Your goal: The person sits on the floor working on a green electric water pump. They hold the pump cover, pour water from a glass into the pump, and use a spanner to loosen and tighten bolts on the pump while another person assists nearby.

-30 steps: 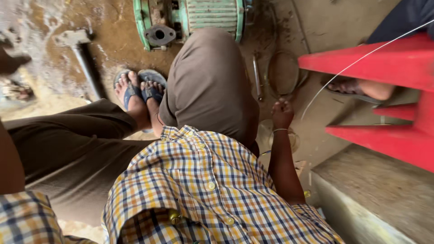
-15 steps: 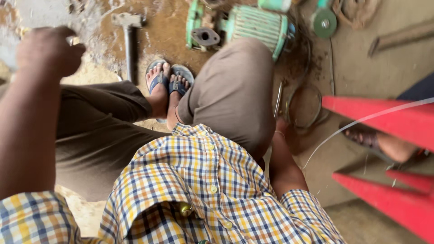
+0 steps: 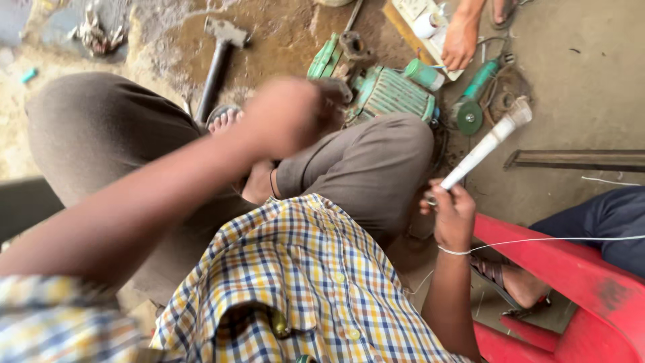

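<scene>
Dusty stained concrete floor [image 3: 591, 81], red plastic chair [image 3: 571, 275].

Stained concrete floor [image 3: 591, 74], hammer [image 3: 218, 64], green motor [image 3: 386, 91], green grinder [image 3: 474, 101], metal bar [image 3: 578, 160]

The white pipe [image 3: 485, 145] in the right hand [image 3: 454, 216] looks like matt plastic, dusty. The green motor [image 3: 390, 93] is ribbed painted metal, the chair [image 3: 571, 282] glossy red plastic, the floor [image 3: 578, 60] rough, possibly concrete.
</scene>
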